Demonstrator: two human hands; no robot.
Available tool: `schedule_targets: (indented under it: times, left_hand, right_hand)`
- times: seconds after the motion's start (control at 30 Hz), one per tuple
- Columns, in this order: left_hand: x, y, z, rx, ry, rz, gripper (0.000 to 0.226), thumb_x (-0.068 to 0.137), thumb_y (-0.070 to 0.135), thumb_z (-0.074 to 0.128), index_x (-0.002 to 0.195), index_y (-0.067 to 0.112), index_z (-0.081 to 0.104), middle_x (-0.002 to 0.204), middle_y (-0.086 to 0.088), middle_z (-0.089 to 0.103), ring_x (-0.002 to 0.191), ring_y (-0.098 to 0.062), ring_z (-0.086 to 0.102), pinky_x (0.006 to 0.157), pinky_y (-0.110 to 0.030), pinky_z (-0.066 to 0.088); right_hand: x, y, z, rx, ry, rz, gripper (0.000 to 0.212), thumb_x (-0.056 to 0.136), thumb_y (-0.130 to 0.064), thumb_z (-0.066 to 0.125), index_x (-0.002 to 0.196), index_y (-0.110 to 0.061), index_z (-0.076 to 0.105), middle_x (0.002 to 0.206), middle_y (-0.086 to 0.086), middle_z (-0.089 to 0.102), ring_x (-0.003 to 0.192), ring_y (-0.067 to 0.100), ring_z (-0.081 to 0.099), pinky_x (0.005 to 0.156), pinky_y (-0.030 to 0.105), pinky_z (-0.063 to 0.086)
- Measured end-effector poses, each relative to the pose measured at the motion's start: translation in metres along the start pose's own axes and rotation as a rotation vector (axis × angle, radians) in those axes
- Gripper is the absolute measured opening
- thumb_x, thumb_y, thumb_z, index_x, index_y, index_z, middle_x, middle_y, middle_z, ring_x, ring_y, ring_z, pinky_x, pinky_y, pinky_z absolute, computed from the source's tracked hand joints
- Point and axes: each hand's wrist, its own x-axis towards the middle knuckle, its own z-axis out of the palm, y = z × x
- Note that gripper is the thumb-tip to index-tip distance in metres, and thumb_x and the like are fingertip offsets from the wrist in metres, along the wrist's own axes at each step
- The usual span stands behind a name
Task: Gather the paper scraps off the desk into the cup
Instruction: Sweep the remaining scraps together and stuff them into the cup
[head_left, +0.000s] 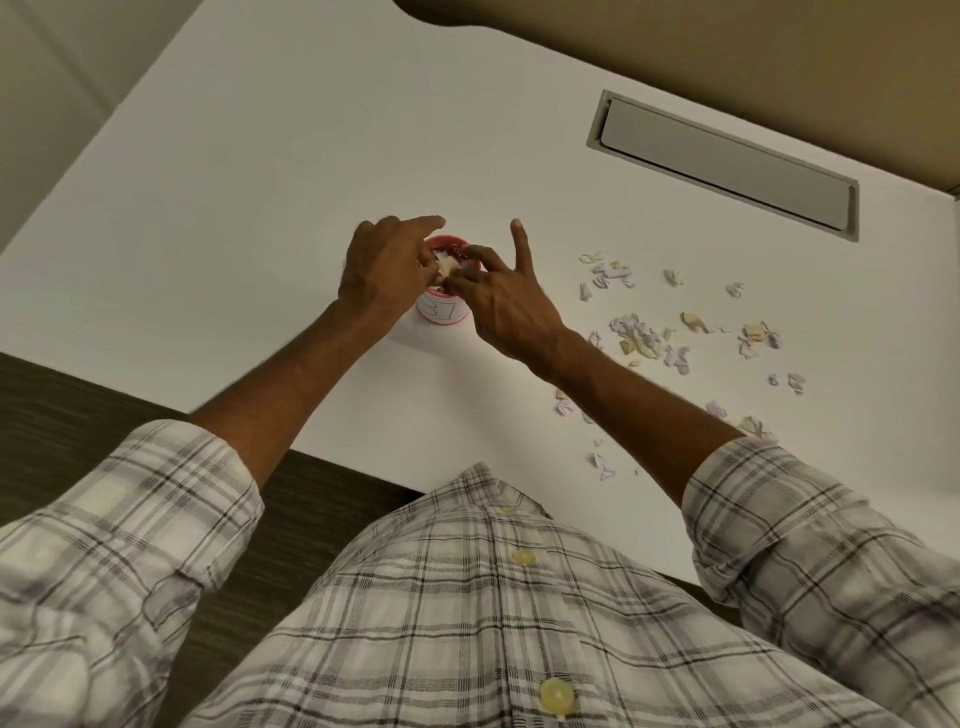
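At far left a pale wall panel meets the white counter (260, 156), whose near edge runs above dark wood-grain flooring (62, 405). Both hands meet over a small red-rimmed paper cup (442, 310) standing mid-counter. The left hand (382, 270) is curled at the cup's mouth, fingers pinching a tan paper scrap (448, 267). The right hand (506, 299) pinches at the same scrap, its forefinger pointing up and away. Right of the cup, loose paper scraps (670, 332), white, lilac and tan, lie scattered across the counter. Farther right and back, a grey cable-port flap (727, 161) sits recessed, beneath a tan partition (727, 47).
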Motion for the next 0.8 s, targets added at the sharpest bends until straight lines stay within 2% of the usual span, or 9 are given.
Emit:
schedule_targets:
  times: [0.1, 0.23, 0.37, 0.43, 0.57, 0.7, 0.8]
  left_hand:
    - [0.005, 0.011, -0.003, 0.099, -0.055, 0.002, 0.064, 0.087, 0.035, 0.066, 0.144, 0.018, 0.044, 0.12, -0.009, 0.068, 0.114, -0.029, 0.061, 0.099, -0.038, 0.041]
    - [0.012, 0.026, -0.003, 0.291, -0.148, -0.013, 0.058, 0.089, 0.037, 0.062, 0.138, 0.011, 0.046, 0.121, -0.013, 0.065, 0.112, -0.032, 0.061, 0.094, -0.04, 0.042]
    - [0.012, 0.036, -0.002, 0.374, -0.215, -0.048, 0.051, 0.087, 0.036, 0.064, 0.129, 0.01, 0.049, 0.114, -0.013, 0.066, 0.105, -0.033, 0.063, 0.09, -0.04, 0.042]
    - [0.014, 0.04, -0.001, 0.414, -0.253, -0.063, 0.061, 0.086, 0.036, 0.067, 0.135, 0.009, 0.044, 0.114, -0.012, 0.065, 0.105, -0.032, 0.063, 0.089, -0.04, 0.042]
    - [0.016, 0.044, 0.002, 0.441, -0.306, -0.066, 0.093, 0.082, 0.043, 0.069, 0.152, 0.008, 0.018, 0.12, -0.014, 0.062, 0.109, -0.032, 0.061, 0.092, -0.039, 0.042]
    - [0.017, 0.042, -0.002, 0.406, -0.315, -0.064, 0.088, 0.087, 0.041, 0.065, 0.153, 0.011, 0.017, 0.128, -0.016, 0.059, 0.116, -0.034, 0.058, 0.096, -0.042, 0.042]
    - [0.015, 0.032, -0.017, 0.28, -0.216, -0.04, 0.069, 0.088, 0.032, 0.063, 0.149, 0.019, 0.032, 0.126, -0.012, 0.062, 0.116, -0.032, 0.059, 0.093, -0.042, 0.046]
  right_hand:
    - [0.005, 0.0, -0.004, -0.013, -0.045, -0.027, 0.051, 0.092, -0.001, 0.052, 0.138, -0.021, 0.06, 0.127, 0.013, 0.07, 0.142, 0.034, 0.046, 0.117, 0.07, -0.007]
    - [0.014, -0.002, -0.01, 0.032, -0.054, -0.026, 0.04, 0.091, 0.002, 0.059, 0.126, -0.014, 0.07, 0.122, 0.016, 0.072, 0.137, 0.034, 0.052, 0.117, 0.073, 0.0]
    - [0.024, -0.004, -0.019, 0.04, -0.255, 0.003, 0.042, 0.098, -0.003, 0.054, 0.138, -0.015, 0.062, 0.141, 0.013, 0.062, 0.144, 0.029, 0.044, 0.12, 0.073, -0.002]
    - [0.027, -0.003, -0.02, 0.024, -0.323, 0.001, 0.044, 0.098, -0.006, 0.055, 0.14, -0.018, 0.06, 0.146, 0.009, 0.058, 0.147, 0.024, 0.041, 0.12, 0.072, 0.001]
    - [0.032, -0.003, -0.02, 0.014, -0.406, 0.006, 0.051, 0.096, -0.007, 0.055, 0.146, -0.02, 0.054, 0.145, 0.007, 0.058, 0.146, 0.022, 0.04, 0.12, 0.072, 0.0]
    - [0.03, -0.002, -0.023, 0.002, -0.396, -0.023, 0.06, 0.095, -0.003, 0.054, 0.151, -0.022, 0.046, 0.145, 0.004, 0.059, 0.149, 0.023, 0.036, 0.12, 0.072, -0.002]
    - [0.025, 0.005, -0.024, 0.013, -0.275, -0.049, 0.057, 0.09, 0.001, 0.058, 0.143, -0.022, 0.056, 0.138, 0.005, 0.065, 0.143, 0.026, 0.046, 0.123, 0.064, 0.001]
